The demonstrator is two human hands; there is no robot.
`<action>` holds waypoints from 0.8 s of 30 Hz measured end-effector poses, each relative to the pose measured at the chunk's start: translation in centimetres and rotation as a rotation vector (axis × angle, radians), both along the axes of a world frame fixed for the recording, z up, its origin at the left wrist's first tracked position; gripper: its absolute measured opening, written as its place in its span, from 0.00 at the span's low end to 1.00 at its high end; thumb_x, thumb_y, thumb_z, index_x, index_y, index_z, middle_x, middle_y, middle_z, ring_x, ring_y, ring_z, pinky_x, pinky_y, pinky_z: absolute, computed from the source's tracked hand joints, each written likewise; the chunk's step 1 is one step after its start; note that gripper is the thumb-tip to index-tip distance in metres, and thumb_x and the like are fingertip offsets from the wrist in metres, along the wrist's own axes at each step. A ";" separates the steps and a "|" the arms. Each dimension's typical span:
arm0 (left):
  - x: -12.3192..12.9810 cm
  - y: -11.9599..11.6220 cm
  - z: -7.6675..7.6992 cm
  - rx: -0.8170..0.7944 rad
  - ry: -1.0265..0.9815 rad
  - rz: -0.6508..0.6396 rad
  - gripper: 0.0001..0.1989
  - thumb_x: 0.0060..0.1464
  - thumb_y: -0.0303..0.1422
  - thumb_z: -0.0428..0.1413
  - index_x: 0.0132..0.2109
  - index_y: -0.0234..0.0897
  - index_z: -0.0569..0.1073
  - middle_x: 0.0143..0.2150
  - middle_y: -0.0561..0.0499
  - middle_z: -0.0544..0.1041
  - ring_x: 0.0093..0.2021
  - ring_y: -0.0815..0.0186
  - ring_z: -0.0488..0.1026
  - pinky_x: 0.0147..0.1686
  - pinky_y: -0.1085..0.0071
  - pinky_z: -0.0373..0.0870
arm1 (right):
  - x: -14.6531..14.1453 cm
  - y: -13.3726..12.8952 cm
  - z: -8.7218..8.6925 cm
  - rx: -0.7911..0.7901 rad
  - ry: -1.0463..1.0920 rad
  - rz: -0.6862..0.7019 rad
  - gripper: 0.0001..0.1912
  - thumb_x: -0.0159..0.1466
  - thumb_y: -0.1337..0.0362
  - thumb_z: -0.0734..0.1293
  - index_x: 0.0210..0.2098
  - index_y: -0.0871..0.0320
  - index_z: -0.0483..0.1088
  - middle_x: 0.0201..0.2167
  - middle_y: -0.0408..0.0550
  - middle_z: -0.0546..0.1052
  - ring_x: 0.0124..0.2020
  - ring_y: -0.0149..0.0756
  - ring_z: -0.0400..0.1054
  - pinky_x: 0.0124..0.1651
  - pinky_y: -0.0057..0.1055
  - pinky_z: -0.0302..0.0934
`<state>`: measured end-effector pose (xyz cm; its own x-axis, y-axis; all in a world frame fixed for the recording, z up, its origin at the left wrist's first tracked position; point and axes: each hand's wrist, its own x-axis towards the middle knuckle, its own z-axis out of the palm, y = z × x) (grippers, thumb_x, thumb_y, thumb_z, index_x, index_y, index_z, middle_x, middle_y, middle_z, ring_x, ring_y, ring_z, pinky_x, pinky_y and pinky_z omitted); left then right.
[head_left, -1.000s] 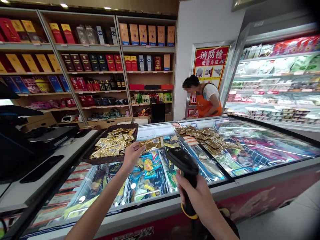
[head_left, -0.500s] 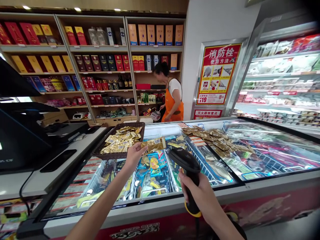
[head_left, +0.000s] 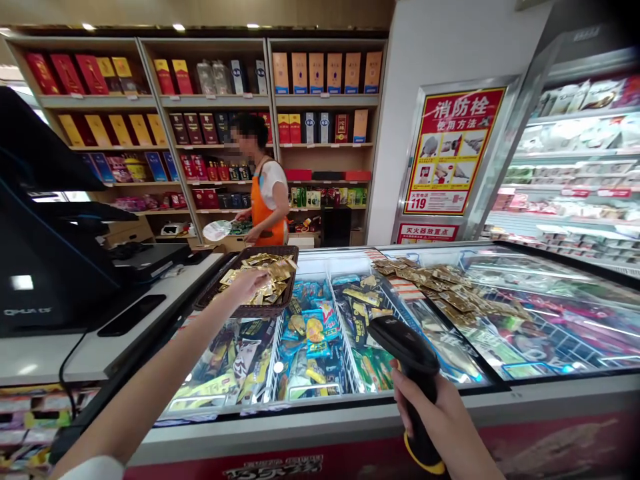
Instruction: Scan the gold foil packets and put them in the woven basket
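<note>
My left hand (head_left: 251,283) is closed on a gold packet (head_left: 283,268) over the brown woven basket (head_left: 257,310), which holds many gold packets. The fingers are partly blurred against the packets below. On the right, my right hand (head_left: 425,400) grips a black barcode scanner (head_left: 407,347) with yellow trim, its head pointing up and left above the freezer glass. More gold packets (head_left: 450,287) lie spread in a pile on the freezer top, to the right of the scanner.
Under the freezer glass (head_left: 310,393) are wire baskets of colourful packets. A counter (head_left: 45,363) with a phone (head_left: 133,315) and a dark monitor (head_left: 45,240) stands at left. Beyond the freezer, a person in an orange apron (head_left: 263,207) holds a round fan near shelves.
My left hand has moved left with the gold packet, from above the freezer glass to the basket. The scanner sits farther right in view. The person in the apron has moved left.
</note>
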<state>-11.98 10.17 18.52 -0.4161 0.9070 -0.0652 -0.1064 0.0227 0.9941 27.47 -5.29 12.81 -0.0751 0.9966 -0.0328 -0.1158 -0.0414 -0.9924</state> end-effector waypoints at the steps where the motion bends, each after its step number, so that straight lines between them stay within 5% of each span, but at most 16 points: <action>1: -0.4 0.9 0.4 0.002 -0.005 0.005 0.10 0.49 0.21 0.67 0.31 0.34 0.73 0.30 0.46 0.79 0.35 0.62 0.80 0.41 0.66 0.80 | 0.0 -0.2 -0.1 0.006 -0.001 -0.011 0.31 0.56 0.38 0.76 0.39 0.60 0.73 0.18 0.40 0.71 0.14 0.29 0.60 0.19 0.27 0.55; 3: 0.1 1.6 -0.1 -0.027 -0.011 -0.042 0.09 0.51 0.23 0.67 0.30 0.34 0.73 0.31 0.43 0.80 0.35 0.62 0.80 0.43 0.65 0.80 | 0.0 -0.4 -0.3 -0.001 -0.021 -0.024 0.30 0.56 0.38 0.75 0.36 0.60 0.73 0.17 0.41 0.71 0.13 0.28 0.61 0.18 0.27 0.55; 9: 6.2 -0.9 -5.3 -0.053 0.014 -0.278 0.07 0.53 0.30 0.68 0.33 0.32 0.78 0.34 0.41 0.83 0.38 0.57 0.83 0.50 0.61 0.80 | 0.2 -0.1 -0.5 -0.008 0.005 -0.032 0.30 0.55 0.38 0.75 0.36 0.60 0.73 0.18 0.40 0.71 0.12 0.27 0.60 0.17 0.26 0.54; 15: 10.7 -1.7 -6.4 -0.068 0.131 -0.456 0.13 0.56 0.41 0.66 0.35 0.34 0.77 0.36 0.40 0.84 0.38 0.56 0.84 0.48 0.58 0.80 | 0.2 -0.2 -0.2 -0.031 0.049 -0.016 0.29 0.56 0.40 0.77 0.37 0.60 0.73 0.19 0.41 0.72 0.13 0.27 0.61 0.18 0.26 0.56; 20: 14.8 0.0 -8.8 -0.039 0.398 -0.657 0.20 0.57 0.50 0.61 0.36 0.36 0.76 0.36 0.42 0.84 0.39 0.55 0.83 0.45 0.57 0.81 | 1.1 -0.4 -0.9 -0.065 -0.003 0.013 0.30 0.56 0.36 0.74 0.29 0.59 0.71 0.15 0.42 0.70 0.15 0.31 0.63 0.21 0.29 0.59; 24: 19.1 3.5 -10.5 0.038 0.617 -0.725 0.18 0.61 0.47 0.56 0.37 0.36 0.77 0.38 0.42 0.83 0.41 0.54 0.82 0.43 0.59 0.80 | 1.8 -0.6 -1.1 -0.101 -0.008 -0.065 0.32 0.53 0.33 0.74 0.26 0.56 0.69 0.12 0.41 0.67 0.14 0.33 0.63 0.21 0.30 0.60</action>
